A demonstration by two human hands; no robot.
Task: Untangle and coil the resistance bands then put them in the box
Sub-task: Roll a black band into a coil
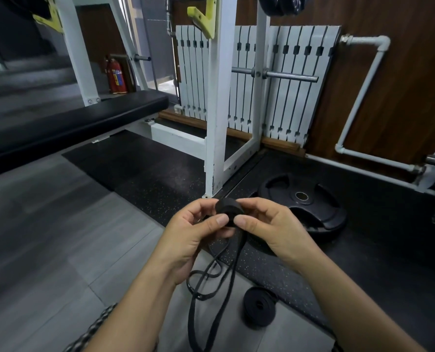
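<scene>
The left hand and right hand are both pinching a partly rolled black resistance band between thumbs and curled fingers, its loose tail hanging down to the grey floor near a second coiled band at the mat's edge.

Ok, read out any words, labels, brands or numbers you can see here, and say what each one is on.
No text here can be read.
Label on the fire extinguisher: coloured blocks and print, too small and blurred to read.
On the weight plate: no legible marking.
On the half-coiled band and the coiled band on the floor: no print visible.
</scene>
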